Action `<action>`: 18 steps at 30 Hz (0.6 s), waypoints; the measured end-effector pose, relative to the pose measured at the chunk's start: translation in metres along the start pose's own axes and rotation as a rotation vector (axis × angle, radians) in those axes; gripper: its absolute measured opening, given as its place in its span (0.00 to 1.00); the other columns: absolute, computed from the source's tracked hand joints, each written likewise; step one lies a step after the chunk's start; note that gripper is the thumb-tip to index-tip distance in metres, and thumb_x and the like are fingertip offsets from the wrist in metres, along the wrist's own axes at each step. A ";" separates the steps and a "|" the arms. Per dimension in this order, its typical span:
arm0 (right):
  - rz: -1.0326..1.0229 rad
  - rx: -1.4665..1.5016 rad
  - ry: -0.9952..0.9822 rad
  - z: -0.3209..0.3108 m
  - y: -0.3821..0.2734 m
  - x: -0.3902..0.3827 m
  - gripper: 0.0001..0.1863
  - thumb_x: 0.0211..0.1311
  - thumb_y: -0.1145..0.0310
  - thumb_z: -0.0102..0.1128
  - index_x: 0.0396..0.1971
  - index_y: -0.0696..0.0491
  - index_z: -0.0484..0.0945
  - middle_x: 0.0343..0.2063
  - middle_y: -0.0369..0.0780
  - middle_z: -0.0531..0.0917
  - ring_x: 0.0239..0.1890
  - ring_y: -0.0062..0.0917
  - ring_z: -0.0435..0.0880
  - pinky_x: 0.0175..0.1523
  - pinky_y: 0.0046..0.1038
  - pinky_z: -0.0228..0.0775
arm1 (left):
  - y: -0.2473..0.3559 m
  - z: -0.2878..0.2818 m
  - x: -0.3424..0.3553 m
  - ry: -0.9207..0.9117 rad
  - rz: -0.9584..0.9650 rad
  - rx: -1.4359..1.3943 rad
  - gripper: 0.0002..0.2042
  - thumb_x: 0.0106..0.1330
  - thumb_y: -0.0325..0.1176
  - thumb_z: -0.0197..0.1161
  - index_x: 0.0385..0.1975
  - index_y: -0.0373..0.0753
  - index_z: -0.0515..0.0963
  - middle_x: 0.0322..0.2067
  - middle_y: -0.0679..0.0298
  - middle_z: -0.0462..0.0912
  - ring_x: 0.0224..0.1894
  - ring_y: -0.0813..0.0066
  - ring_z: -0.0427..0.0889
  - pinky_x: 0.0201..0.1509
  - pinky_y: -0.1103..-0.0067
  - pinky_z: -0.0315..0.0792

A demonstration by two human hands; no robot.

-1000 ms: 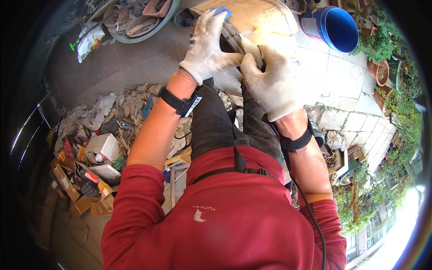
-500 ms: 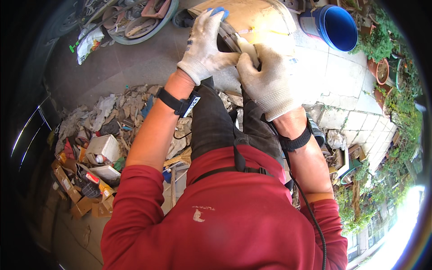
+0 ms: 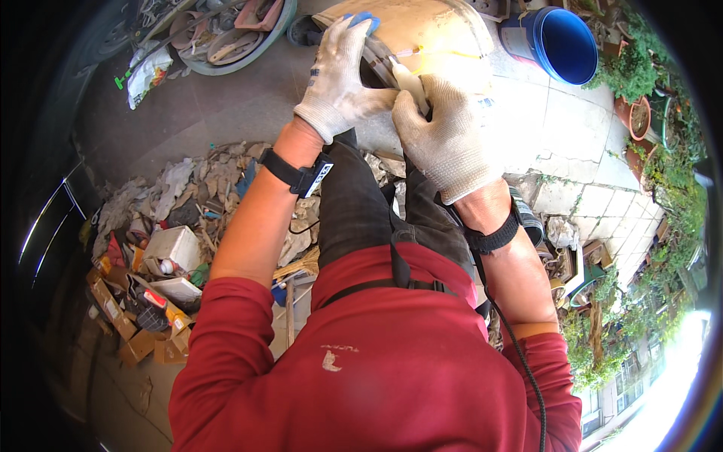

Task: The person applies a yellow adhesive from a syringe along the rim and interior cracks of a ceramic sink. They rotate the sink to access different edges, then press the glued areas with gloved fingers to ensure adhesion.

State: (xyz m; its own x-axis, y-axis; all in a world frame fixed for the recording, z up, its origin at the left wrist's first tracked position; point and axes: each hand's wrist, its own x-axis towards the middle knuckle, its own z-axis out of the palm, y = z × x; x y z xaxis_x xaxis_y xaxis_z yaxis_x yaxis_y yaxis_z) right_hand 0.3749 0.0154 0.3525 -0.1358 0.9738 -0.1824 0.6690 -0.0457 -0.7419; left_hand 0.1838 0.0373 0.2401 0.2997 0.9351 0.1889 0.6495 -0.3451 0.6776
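My left hand (image 3: 337, 84), in a pale knitted glove, has its thumb spread away from its fingers, whose tips rest at a dark strip (image 3: 375, 59) and a small blue item (image 3: 364, 20) whose nature I cannot make out. My right hand (image 3: 444, 139), gloved too, is closed on a white handled tool (image 3: 404, 77) lying along that strip; its far end is unclear. Both hands are close together at the near-left edge of a rounded tan board (image 3: 440, 29), above my legs.
A blue bucket (image 3: 531, 38) lies right of the board, beside potted plants (image 3: 640, 120). A large basin (image 3: 282, 22) holding pots and scraps is at upper left. Heaped rubble and cardboard (image 3: 139, 343) cover the lower-left floor, near a dark railing (image 3: 71, 196).
My right hand and the white tool have shifted slightly leftward. My left hand has moved very little, also toward the left, its thumb still spread.
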 end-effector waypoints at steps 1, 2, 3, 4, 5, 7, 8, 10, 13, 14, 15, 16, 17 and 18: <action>0.031 0.015 -0.022 0.000 0.001 0.000 0.11 0.67 0.68 0.63 0.31 0.62 0.83 0.18 0.44 0.80 0.20 0.26 0.79 0.28 0.32 0.72 | 0.000 0.000 0.000 -0.001 -0.003 -0.008 0.57 0.44 0.69 0.79 0.71 0.39 0.66 0.68 0.47 0.67 0.73 0.46 0.63 0.78 0.57 0.59; 0.055 0.002 -0.031 0.000 0.003 -0.001 0.11 0.67 0.68 0.63 0.31 0.61 0.83 0.18 0.44 0.81 0.21 0.26 0.80 0.29 0.32 0.72 | 0.000 0.000 0.000 -0.001 -0.004 -0.017 0.57 0.44 0.69 0.79 0.71 0.39 0.66 0.68 0.47 0.67 0.73 0.46 0.63 0.78 0.57 0.59; 0.080 -0.011 -0.042 0.000 0.005 -0.001 0.10 0.67 0.69 0.62 0.31 0.61 0.83 0.18 0.44 0.81 0.21 0.27 0.80 0.29 0.32 0.72 | 0.000 -0.001 0.000 0.001 -0.009 -0.030 0.57 0.44 0.70 0.79 0.71 0.39 0.66 0.68 0.48 0.67 0.73 0.46 0.63 0.78 0.57 0.59; 0.063 -0.013 -0.014 0.000 0.007 -0.001 0.10 0.67 0.69 0.62 0.31 0.61 0.83 0.19 0.44 0.81 0.21 0.27 0.80 0.29 0.32 0.72 | 0.001 -0.001 0.000 -0.005 -0.015 -0.023 0.57 0.44 0.69 0.79 0.71 0.39 0.66 0.68 0.48 0.67 0.73 0.46 0.63 0.77 0.57 0.59; 0.034 -0.005 -0.016 0.000 0.010 0.000 0.07 0.67 0.70 0.63 0.34 0.60 0.84 0.24 0.43 0.84 0.24 0.30 0.82 0.31 0.33 0.74 | 0.001 -0.001 0.000 -0.007 -0.021 -0.019 0.57 0.44 0.69 0.79 0.71 0.39 0.66 0.68 0.48 0.67 0.73 0.46 0.63 0.77 0.57 0.59; -0.016 -0.050 -0.074 0.002 0.015 0.001 0.06 0.66 0.70 0.64 0.37 0.58 0.83 0.27 0.43 0.84 0.26 0.30 0.82 0.33 0.33 0.75 | 0.002 -0.001 0.000 -0.012 -0.029 -0.021 0.57 0.45 0.69 0.79 0.71 0.39 0.67 0.69 0.48 0.66 0.73 0.46 0.63 0.77 0.58 0.60; -0.067 -0.063 -0.080 0.004 0.018 0.001 0.06 0.66 0.71 0.65 0.38 0.57 0.83 0.29 0.42 0.84 0.28 0.31 0.83 0.34 0.34 0.75 | 0.002 -0.001 0.000 -0.013 -0.031 -0.024 0.56 0.45 0.69 0.79 0.71 0.39 0.67 0.69 0.49 0.66 0.73 0.46 0.63 0.77 0.58 0.60; -0.051 -0.030 -0.083 0.006 0.022 0.002 0.07 0.65 0.71 0.66 0.39 0.56 0.82 0.30 0.42 0.83 0.29 0.33 0.83 0.35 0.35 0.76 | 0.003 -0.002 0.001 -0.010 -0.024 -0.029 0.56 0.45 0.69 0.79 0.71 0.38 0.67 0.69 0.49 0.67 0.73 0.47 0.63 0.77 0.58 0.60; -0.033 -0.024 -0.081 0.009 0.025 0.001 0.08 0.65 0.72 0.66 0.41 0.56 0.82 0.32 0.43 0.83 0.32 0.35 0.84 0.37 0.36 0.77 | 0.003 -0.004 0.001 -0.006 -0.012 -0.030 0.56 0.45 0.69 0.79 0.71 0.38 0.67 0.68 0.49 0.67 0.73 0.47 0.64 0.77 0.58 0.60; -0.002 -0.049 -0.093 0.009 0.026 0.000 0.08 0.65 0.72 0.66 0.42 0.56 0.82 0.33 0.44 0.84 0.33 0.36 0.84 0.39 0.36 0.77 | 0.003 -0.004 0.001 -0.006 -0.016 -0.029 0.56 0.45 0.69 0.79 0.71 0.38 0.67 0.68 0.49 0.67 0.72 0.47 0.64 0.77 0.59 0.60; -0.025 -0.056 -0.101 0.009 0.027 -0.001 0.09 0.65 0.72 0.66 0.44 0.56 0.82 0.33 0.44 0.84 0.34 0.36 0.84 0.40 0.36 0.78 | 0.003 -0.003 0.001 -0.006 -0.019 -0.029 0.56 0.45 0.69 0.79 0.70 0.38 0.67 0.68 0.49 0.67 0.72 0.47 0.64 0.77 0.59 0.60; -0.023 -0.081 -0.124 0.009 0.028 -0.002 0.10 0.65 0.72 0.65 0.45 0.56 0.83 0.35 0.45 0.85 0.36 0.37 0.85 0.42 0.36 0.78 | 0.003 -0.002 0.001 0.000 -0.007 -0.023 0.56 0.45 0.69 0.79 0.70 0.38 0.67 0.68 0.49 0.67 0.72 0.47 0.64 0.77 0.59 0.60; -0.022 -0.105 -0.146 0.009 0.029 -0.002 0.11 0.66 0.72 0.65 0.47 0.56 0.83 0.37 0.45 0.85 0.38 0.38 0.85 0.44 0.36 0.78 | 0.003 -0.002 0.001 0.007 0.005 -0.016 0.56 0.45 0.69 0.79 0.70 0.38 0.67 0.68 0.49 0.67 0.72 0.47 0.64 0.77 0.58 0.60; -0.029 -0.105 -0.135 0.008 0.030 -0.003 0.12 0.66 0.72 0.65 0.47 0.56 0.83 0.37 0.45 0.85 0.38 0.38 0.85 0.44 0.36 0.78 | 0.002 -0.001 0.001 0.013 0.016 -0.011 0.56 0.45 0.69 0.79 0.70 0.38 0.67 0.68 0.49 0.67 0.72 0.46 0.64 0.77 0.58 0.60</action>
State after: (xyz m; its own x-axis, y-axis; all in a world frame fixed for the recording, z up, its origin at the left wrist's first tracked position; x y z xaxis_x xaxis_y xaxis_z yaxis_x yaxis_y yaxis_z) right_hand 0.3895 0.0095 0.3252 -0.2487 0.9353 -0.2519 0.7352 0.0130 -0.6777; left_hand 0.1847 0.0378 0.2429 0.3007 0.9306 0.2087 0.6367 -0.3588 0.6826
